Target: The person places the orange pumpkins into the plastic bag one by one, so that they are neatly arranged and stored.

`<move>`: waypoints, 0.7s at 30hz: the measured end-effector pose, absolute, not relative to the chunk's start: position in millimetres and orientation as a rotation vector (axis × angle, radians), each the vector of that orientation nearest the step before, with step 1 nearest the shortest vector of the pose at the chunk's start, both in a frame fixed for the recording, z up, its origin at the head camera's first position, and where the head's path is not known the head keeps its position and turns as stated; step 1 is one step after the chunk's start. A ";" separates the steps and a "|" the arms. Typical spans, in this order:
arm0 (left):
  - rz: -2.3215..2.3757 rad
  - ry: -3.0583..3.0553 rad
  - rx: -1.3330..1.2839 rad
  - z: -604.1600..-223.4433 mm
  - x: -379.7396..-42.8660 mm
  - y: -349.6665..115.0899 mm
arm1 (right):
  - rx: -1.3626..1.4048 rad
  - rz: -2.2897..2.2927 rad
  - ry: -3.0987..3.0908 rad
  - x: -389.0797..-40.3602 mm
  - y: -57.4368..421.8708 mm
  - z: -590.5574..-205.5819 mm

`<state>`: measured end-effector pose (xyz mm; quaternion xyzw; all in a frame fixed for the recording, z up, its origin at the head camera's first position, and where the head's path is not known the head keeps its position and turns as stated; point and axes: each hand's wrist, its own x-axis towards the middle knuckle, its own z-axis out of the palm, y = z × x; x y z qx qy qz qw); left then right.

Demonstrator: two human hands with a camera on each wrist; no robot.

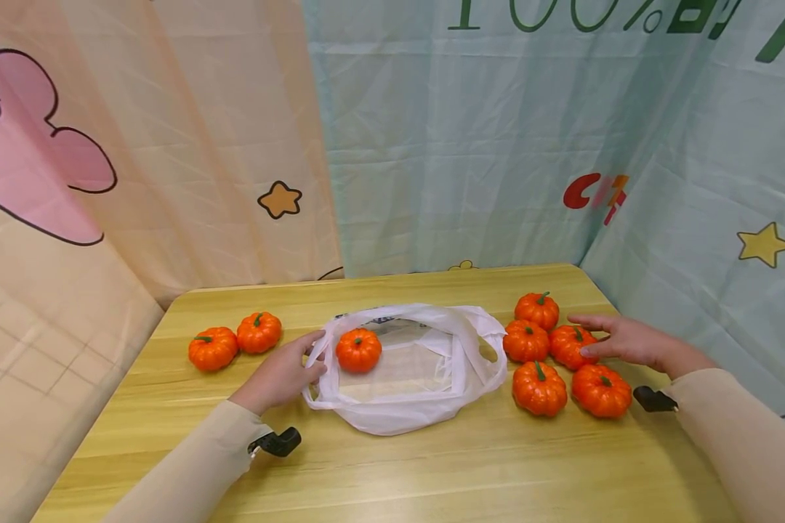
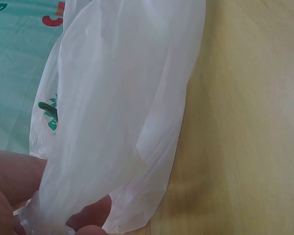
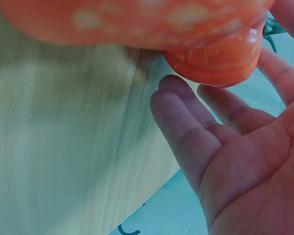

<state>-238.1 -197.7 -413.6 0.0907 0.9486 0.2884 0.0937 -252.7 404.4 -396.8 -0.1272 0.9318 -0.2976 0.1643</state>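
Note:
A white plastic bag [image 1: 392,420] lies with its mouth spread wide in the middle of the table. One small orange pumpkin [image 1: 358,351] shows inside its left part. My left hand [image 1: 286,374] pinches the bag's left edge; the left wrist view has the thin plastic [image 2: 122,98] bunched between thumb and fingers. Over on the right, my right hand [image 1: 628,341] reaches around a pumpkin [image 1: 568,347] in a cluster of several. The right wrist view shows its fingers [image 3: 179,117] spread and nearly straight, fingertips close beside that pumpkin [image 3: 220,66].
Two more pumpkins [image 1: 213,349] sit side by side left of the bag. Another pumpkin [image 1: 602,391] stands just in front of the right hand. Printed curtains [image 1: 458,160] hang behind and beside the wooden table [image 1: 379,479].

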 end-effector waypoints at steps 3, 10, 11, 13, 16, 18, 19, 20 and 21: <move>0.856 2.814 0.266 -414.0 -238.1 -197.7 | -0.365 -0.866 2.637 -252.4 404.3 -397.2; 0.874 2.805 0.263 -413.7 -238.1 -196.6 | -0.381 -0.861 2.638 -252.4 406.2 -399.5; 0.872 2.807 0.264 -413.7 -238.0 -196.6 | -0.381 -0.859 2.639 -252.4 406.8 -399.9; 0.867 2.812 0.268 -414.0 -238.0 -196.7 | -0.381 -0.860 2.636 -252.6 407.7 -400.5; 0.861 2.818 0.274 -414.2 -237.8 -196.8 | -0.388 -0.865 2.630 -253.2 408.9 -401.5; 0.858 2.820 0.276 -414.3 -237.6 -196.8 | -0.394 -0.861 2.629 -253.6 409.2 -401.8; 0.857 2.821 0.276 -414.3 -237.5 -196.8 | -0.396 -0.858 2.629 -253.8 409.3 -401.9; 0.854 2.822 0.276 -414.3 -237.4 -196.7 | -0.398 -0.855 2.630 -254.0 409.4 -402.1; 0.852 2.824 0.276 -414.3 -237.3 -196.6 | -0.402 -0.851 2.633 -254.3 409.6 -402.2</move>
